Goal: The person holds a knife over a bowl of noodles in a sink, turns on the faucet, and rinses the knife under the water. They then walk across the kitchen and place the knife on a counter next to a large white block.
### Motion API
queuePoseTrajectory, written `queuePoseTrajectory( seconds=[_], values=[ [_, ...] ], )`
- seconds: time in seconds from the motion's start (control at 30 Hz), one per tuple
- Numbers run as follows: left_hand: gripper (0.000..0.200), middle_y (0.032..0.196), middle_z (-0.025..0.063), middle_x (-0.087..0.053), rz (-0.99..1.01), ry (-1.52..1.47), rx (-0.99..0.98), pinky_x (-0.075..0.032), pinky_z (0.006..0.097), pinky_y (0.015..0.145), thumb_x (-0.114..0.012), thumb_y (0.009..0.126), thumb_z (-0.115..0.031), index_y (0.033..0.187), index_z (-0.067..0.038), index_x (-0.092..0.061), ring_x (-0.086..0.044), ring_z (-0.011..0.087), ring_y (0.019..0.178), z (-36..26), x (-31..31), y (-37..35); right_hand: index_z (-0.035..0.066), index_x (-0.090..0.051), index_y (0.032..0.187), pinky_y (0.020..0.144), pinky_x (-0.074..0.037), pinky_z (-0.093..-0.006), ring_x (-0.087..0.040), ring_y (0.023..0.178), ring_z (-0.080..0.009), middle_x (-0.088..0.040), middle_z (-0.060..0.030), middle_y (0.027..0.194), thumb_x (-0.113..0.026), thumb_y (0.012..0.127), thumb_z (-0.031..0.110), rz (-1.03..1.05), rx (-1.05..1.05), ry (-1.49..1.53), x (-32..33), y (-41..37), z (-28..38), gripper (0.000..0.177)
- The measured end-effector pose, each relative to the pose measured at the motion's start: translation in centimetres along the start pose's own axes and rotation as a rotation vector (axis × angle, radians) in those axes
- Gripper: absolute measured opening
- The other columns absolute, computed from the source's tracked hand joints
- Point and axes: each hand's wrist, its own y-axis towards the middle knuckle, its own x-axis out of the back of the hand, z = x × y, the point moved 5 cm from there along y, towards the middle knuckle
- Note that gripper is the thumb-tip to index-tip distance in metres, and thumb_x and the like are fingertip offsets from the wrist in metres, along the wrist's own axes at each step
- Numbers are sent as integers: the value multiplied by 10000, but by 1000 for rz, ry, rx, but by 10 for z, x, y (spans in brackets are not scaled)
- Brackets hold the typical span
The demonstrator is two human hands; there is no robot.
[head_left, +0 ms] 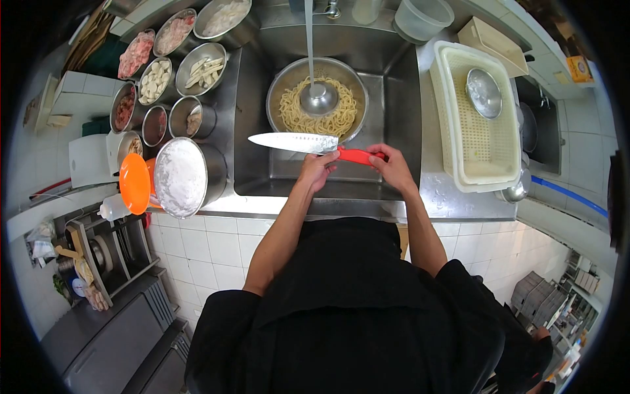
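Note:
Over the front of the sink I hold a chef's knife level, its broad blade pointing left and its red handle to the right. My left hand pinches it where the blade meets the handle. The fingers of my right hand close on the handle's far end. Just beyond the blade, a steel colander bowl sits in the sink, with noodles inside. A steel ladle rests on the noodles, its long handle rising toward the tap.
At left stand several steel pots of meat and pale pieces, a large pot with a white-dusted top and an orange lid. At right, a cream plastic basket holds a steel bowl. The sink rim runs before me.

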Motion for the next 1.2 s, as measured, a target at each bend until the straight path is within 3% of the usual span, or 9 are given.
queuePoseTrajectory(
  seconds=[0.5, 0.7, 0.87, 1.2],
  values=[
    [211, 973, 79, -672, -29, -133, -24, -482, 232, 671, -663, 842, -118, 996, 25, -646, -605, 110, 807, 1, 1, 0, 3, -615, 1043, 648, -472, -256, -569, 715, -115, -625, -51, 832, -588, 866, 101, -9, 28, 49, 9, -1, -7, 204],
    [187, 963, 91, -673, -48, -154, -42, -492, 237, 684, -665, 840, -107, 975, 22, -644, -618, 130, 826, 2, 3, 1, 2, -603, 1069, 669, -479, -247, -572, 738, -105, -617, -49, 854, -611, 845, 48, -11, 2, 116, 9, -1, -11, 229],
    [174, 954, 93, -674, -60, -156, -57, -499, 248, 693, -664, 839, -102, 969, 10, -637, -623, 140, 849, -3, 1, 1, 12, -558, 1147, 726, -478, -238, -592, 806, -114, -619, -54, 910, -629, 779, -58, 7, 25, 87, 9, -2, -4, 382],
    [178, 929, 38, -643, -92, -157, -43, -524, 265, 701, -633, 864, -95, 1034, -66, -588, -612, 123, 808, 1, 3, 4, 15, -530, 1192, 745, -484, -254, -612, 856, -136, -634, -83, 967, -577, 755, -81, 18, 57, 119, 10, -2, -9, 450]
  ],
)
